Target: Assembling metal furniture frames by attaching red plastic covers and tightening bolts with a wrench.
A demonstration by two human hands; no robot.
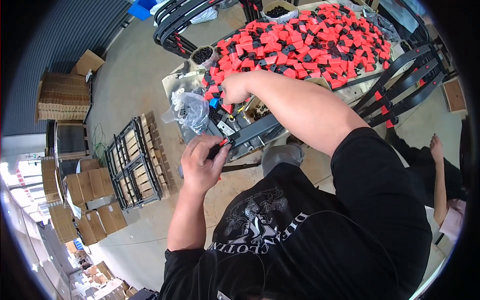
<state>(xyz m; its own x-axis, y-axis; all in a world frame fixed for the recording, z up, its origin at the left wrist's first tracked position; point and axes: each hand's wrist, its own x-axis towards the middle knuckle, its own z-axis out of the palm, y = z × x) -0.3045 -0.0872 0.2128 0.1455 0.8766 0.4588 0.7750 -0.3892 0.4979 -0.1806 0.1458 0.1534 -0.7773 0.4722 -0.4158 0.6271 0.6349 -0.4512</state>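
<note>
My left hand (199,162) is closed at the near end of a long black metal bar (255,131), with thumb and fingers on either side of it. A bit of red plastic (223,142) shows at the fingertips; the palm hides the rest. My right arm reaches across the table, and the right hand (236,89) is bent down at the near left edge of a big heap of red and black plastic parts (280,47). Its fingers are mostly hidden, so any hold is unclear. Close below it lie a small blue piece (214,103) and a clear plastic bag (191,112) of white parts.
Tubs of small black pieces (202,55) (277,11) and an open box of small fittings (259,111) stand about the heap. Curved black frames (410,77) lean at the right. Leftward are a pallet with black frames (134,167) and cardboard boxes (92,190). Another person's arm (439,180) shows at right.
</note>
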